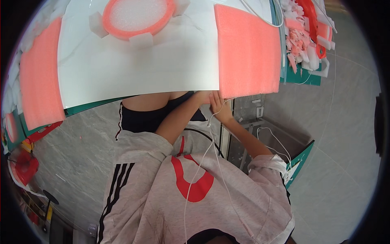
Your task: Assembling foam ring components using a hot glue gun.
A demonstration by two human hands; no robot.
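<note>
Both of my hands meet just below the near edge of the white tabletop (142,77), beside a pink foam sheet (248,53). My left hand (202,97) is mostly tucked under the edge, so its fingers are hidden. Against it lies my right hand (219,107), its fingers stretched out and slightly apart, with the tips partly covered. I see nothing held in it. A thin white earphone cord (211,134) hangs over my shirt and runs up past the right hand.
On the tabletop sits a pink foam ring (106,20) with white foam blocks (141,40) around it. Another pink foam sheet (40,73) covers the left side. Foam scraps (300,40) pile up at the far right. An open grey drawer (284,136) juts out by my right forearm.
</note>
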